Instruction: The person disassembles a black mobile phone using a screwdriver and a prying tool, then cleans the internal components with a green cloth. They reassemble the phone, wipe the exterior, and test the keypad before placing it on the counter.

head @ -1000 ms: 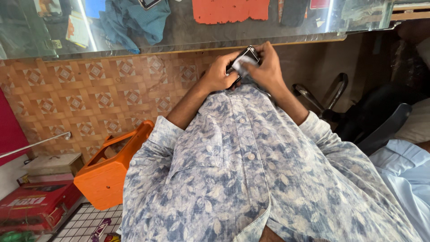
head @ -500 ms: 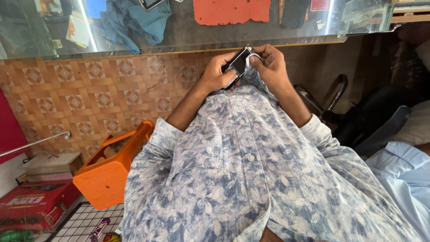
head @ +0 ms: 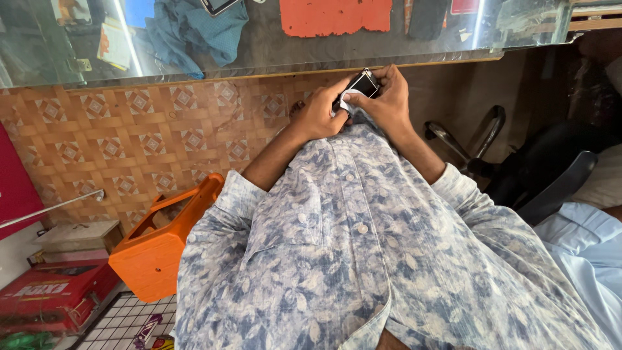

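At the far left a red box (head: 48, 295) lay on the floor beside a pale flat case (head: 78, 234), and a thin metal rod (head: 52, 207) slanted above them. Next to these stood an orange plastic stool (head: 162, 249), tipped against the patterned brown front panel (head: 129, 142) below the glass surface (head: 259, 52). On the surface, toward its left part, sat a crumpled blue cloth (head: 194, 29); further along lay an orange mat (head: 337, 14) with a ragged lower edge.

The person's arms, in a blue-and-white leaf-print shirt (head: 363, 259), reached up toward the near edge of the surface. The left hand (head: 321, 115) was curled around a small dark phone-like device (head: 359, 85), its thumb pressed on a scrap of white cloth (head: 353, 102) just under the device. The right hand (head: 389, 100) was closed on the device's other side, fingers wrapped over its top. Both hands met on the device, which was held in the air just below the near edge of the surface, around its middle.

To the right stood a black chair (head: 551, 175) with a chrome armrest (head: 466, 133), and a pale blue fabric (head: 583, 246) lay at the right border.
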